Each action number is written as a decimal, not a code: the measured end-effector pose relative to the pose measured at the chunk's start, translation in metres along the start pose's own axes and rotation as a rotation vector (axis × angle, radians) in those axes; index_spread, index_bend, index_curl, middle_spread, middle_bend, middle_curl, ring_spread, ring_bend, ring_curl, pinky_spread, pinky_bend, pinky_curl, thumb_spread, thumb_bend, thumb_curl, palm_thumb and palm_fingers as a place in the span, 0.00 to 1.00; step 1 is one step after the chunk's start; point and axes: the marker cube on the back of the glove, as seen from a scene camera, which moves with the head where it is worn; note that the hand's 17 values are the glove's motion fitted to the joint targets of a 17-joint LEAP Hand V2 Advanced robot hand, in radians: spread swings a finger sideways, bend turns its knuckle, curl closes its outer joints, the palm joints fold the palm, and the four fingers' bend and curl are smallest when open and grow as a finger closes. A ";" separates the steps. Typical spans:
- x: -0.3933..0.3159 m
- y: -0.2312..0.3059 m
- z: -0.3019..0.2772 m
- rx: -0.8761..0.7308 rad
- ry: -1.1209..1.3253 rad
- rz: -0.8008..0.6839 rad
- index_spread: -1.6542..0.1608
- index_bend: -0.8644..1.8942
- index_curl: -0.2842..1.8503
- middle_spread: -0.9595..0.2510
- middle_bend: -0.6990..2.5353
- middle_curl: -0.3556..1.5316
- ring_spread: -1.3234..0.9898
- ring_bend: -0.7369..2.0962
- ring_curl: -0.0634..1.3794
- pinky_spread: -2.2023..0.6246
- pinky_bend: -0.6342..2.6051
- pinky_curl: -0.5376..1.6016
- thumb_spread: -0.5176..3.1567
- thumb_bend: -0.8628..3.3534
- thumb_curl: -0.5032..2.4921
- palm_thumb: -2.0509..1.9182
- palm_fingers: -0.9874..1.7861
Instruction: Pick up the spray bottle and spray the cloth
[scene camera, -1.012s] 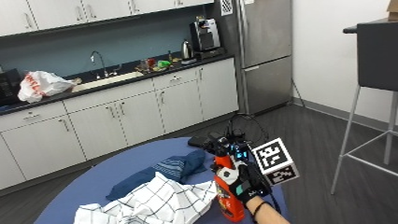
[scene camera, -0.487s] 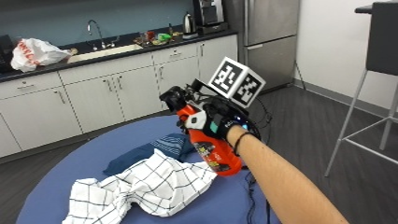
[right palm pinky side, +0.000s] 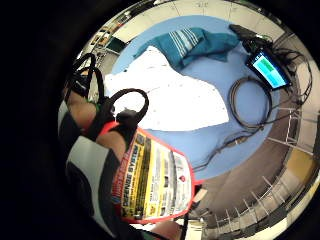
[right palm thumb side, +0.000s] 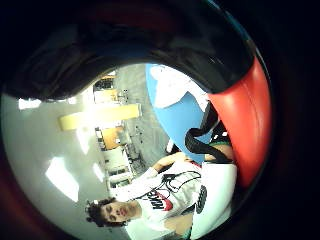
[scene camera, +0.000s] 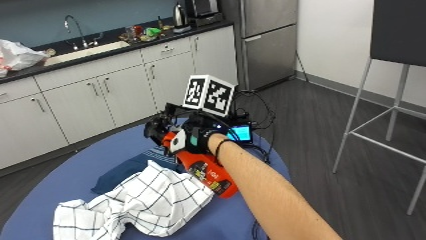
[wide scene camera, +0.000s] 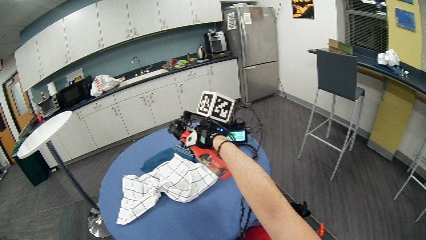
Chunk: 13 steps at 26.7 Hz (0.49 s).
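Two cloths on the table, bottle lifted in the gloved hand

One round blue table (scene camera: 80, 175) carries everything. Across it lies a white checked cloth (scene camera: 143, 202), rumpled, with a teal cloth (scene camera: 126, 170) partly tucked under its far edge. Just beside the checked cloth, the orange spray bottle (scene camera: 210, 175) is held above the tabletop, tilted, its black nozzle end pointing toward the kitchen counter. The gloved right hand (scene camera: 196, 137) grips the bottle's neck, fingers curled round it. Behind the hand, a small lit screen (scene camera: 239, 133) sits near the table's far edge.
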 end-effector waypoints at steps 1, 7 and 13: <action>0.002 -0.003 0.006 -0.013 0.011 0.006 0.82 0.35 0.26 0.71 0.36 0.43 0.54 0.45 0.32 0.81 0.34 0.40 0.35 0.20 0.36 0.77 0.77; 0.000 -0.008 0.008 -0.022 0.015 -0.003 0.82 0.35 0.26 0.72 0.37 0.44 0.54 0.45 0.32 0.81 0.34 0.40 0.35 0.20 0.37 0.77 0.77; -0.036 0.004 -0.035 0.049 0.021 -0.058 0.82 0.35 0.26 0.72 0.37 0.44 0.54 0.45 0.32 0.81 0.34 0.40 0.35 0.20 0.37 0.77 0.77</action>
